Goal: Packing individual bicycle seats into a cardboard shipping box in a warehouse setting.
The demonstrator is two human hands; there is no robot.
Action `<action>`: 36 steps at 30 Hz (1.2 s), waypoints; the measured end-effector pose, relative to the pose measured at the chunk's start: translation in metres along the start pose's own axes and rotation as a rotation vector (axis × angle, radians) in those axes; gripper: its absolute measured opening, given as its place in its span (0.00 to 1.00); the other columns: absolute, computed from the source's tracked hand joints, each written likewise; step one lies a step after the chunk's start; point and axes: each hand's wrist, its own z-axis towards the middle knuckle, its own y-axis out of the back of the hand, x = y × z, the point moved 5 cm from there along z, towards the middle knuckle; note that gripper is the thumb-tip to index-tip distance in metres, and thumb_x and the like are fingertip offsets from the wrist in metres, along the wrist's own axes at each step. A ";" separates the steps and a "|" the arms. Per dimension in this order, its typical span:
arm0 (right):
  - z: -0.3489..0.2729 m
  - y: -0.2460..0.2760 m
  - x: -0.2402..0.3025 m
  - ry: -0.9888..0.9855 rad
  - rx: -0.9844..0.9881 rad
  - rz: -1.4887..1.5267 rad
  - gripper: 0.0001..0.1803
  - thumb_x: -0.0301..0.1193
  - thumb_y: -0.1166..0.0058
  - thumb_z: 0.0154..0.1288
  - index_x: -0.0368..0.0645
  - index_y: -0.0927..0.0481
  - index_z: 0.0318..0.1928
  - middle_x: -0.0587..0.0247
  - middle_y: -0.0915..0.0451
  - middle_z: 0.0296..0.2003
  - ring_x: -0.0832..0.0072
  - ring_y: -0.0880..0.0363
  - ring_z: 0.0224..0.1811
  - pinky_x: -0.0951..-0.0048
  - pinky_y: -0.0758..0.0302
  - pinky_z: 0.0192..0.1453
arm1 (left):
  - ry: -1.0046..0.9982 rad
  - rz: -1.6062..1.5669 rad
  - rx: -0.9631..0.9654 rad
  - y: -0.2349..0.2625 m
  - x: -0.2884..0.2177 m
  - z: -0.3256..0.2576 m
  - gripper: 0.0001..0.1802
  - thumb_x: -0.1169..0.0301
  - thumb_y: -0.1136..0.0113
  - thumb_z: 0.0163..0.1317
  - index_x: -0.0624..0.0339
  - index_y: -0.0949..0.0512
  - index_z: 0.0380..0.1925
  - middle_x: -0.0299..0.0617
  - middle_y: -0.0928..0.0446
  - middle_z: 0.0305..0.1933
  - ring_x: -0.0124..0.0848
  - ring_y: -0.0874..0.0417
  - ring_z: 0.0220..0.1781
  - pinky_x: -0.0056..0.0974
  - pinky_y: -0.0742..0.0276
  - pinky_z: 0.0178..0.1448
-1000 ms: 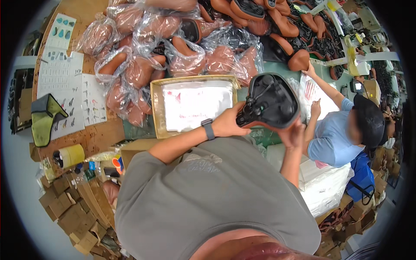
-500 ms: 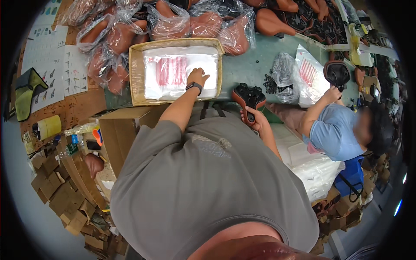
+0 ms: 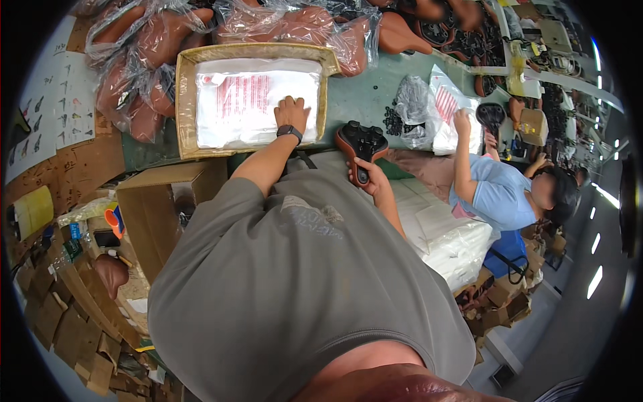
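Your left hand lies palm down, fingers spread, on the stack of clear plastic bags inside the shallow cardboard tray; it presses on the top bag near the tray's right wall and grips nothing that you can see. Half a second ago that hand was in much the same spot on the bags, and a second ago it was up at the saddle instead, steadying it in front of you.

Your right hand is closed around the narrow nose of the bicycle saddle, brown-edged with its black underside and rails facing up at you. The saddle sits at the near edge of the green table, just right of the tray and apart from it. Its long axis runs roughly away from you: the nose points back toward your body, the wide rear points toward the far side of the table. A second ago the saddle was held higher and larger in view with both hands on it; since then it has dropped lower and only the right hand has it.

Further right, a crumpled clear bag lies on the table, and beside it a person in a blue shirt holds another black saddle up by hand.
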 end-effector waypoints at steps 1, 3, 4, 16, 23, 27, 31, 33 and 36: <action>0.000 -0.004 -0.003 0.015 0.001 -0.006 0.19 0.33 0.27 0.73 0.36 0.16 0.57 0.54 0.10 0.44 0.63 0.10 0.37 0.60 0.09 0.37 | 0.028 0.009 0.015 -0.001 0.003 0.002 0.12 0.58 0.33 0.73 0.52 0.11 0.43 0.45 0.18 0.52 0.47 0.18 0.59 0.55 0.22 0.60; 0.003 -0.016 -0.010 0.023 -0.004 0.005 0.19 0.33 0.27 0.73 0.36 0.16 0.57 0.54 0.10 0.44 0.63 0.10 0.37 0.59 0.09 0.37 | 0.079 -0.034 0.026 -0.005 0.015 0.005 0.11 0.59 0.36 0.74 0.52 0.11 0.42 0.45 0.18 0.52 0.47 0.18 0.60 0.55 0.22 0.61; 0.003 -0.020 -0.012 0.030 -0.009 0.013 0.19 0.33 0.27 0.73 0.36 0.16 0.57 0.54 0.11 0.44 0.63 0.10 0.37 0.59 0.09 0.37 | 0.123 -0.069 0.040 -0.008 0.022 0.007 0.12 0.60 0.38 0.76 0.52 0.11 0.42 0.45 0.18 0.52 0.46 0.19 0.60 0.55 0.22 0.61; -0.074 -0.116 0.030 0.413 0.258 -0.195 0.29 0.24 0.29 0.72 0.42 0.24 0.70 0.56 0.11 0.54 0.64 0.09 0.42 0.61 0.08 0.45 | 0.272 -0.762 0.229 0.024 0.103 0.015 0.12 0.64 0.30 0.67 0.61 0.08 0.39 0.46 0.07 0.34 0.38 0.06 0.37 0.44 0.12 0.43; -0.025 -0.284 0.070 0.256 0.630 -0.327 0.41 0.18 0.28 0.68 0.46 0.37 0.75 0.54 0.14 0.54 0.61 0.07 0.47 0.58 0.06 0.50 | 0.028 -0.847 0.432 0.088 0.081 0.014 0.11 0.67 0.33 0.76 0.63 0.09 0.46 0.45 0.08 0.41 0.33 0.07 0.44 0.41 0.12 0.54; -0.012 -0.318 0.059 0.182 0.733 -0.356 0.36 0.19 0.28 0.68 0.44 0.31 0.72 0.54 0.12 0.49 0.63 0.07 0.44 0.60 0.06 0.47 | 0.299 -1.466 0.491 0.107 0.104 -0.023 0.13 0.69 0.40 0.83 0.66 0.14 0.57 0.48 0.10 0.56 0.38 0.07 0.55 0.42 0.10 0.63; -0.030 -0.294 0.067 0.135 0.578 -0.178 0.33 0.22 0.28 0.68 0.42 0.27 0.70 0.51 0.12 0.47 0.64 0.09 0.43 0.63 0.09 0.45 | 0.280 -2.057 0.117 0.164 0.169 -0.051 0.13 0.70 0.43 0.84 0.66 0.17 0.58 0.47 0.11 0.57 0.40 0.09 0.59 0.48 0.12 0.68; -0.067 -0.302 0.072 0.122 0.616 -0.137 0.32 0.22 0.27 0.68 0.41 0.27 0.69 0.51 0.12 0.47 0.64 0.09 0.44 0.63 0.09 0.46 | 0.475 -2.468 0.078 0.196 0.171 -0.059 0.13 0.72 0.46 0.83 0.65 0.17 0.57 0.46 0.11 0.56 0.40 0.10 0.60 0.53 0.13 0.71; -0.080 -0.301 0.092 0.213 0.670 -0.231 0.31 0.21 0.27 0.67 0.40 0.26 0.68 0.52 0.12 0.47 0.64 0.10 0.44 0.61 0.10 0.49 | 0.620 -1.723 0.142 0.227 0.124 -0.055 0.14 0.64 0.35 0.79 0.62 0.14 0.54 0.36 0.13 0.45 0.27 0.14 0.44 0.39 0.18 0.46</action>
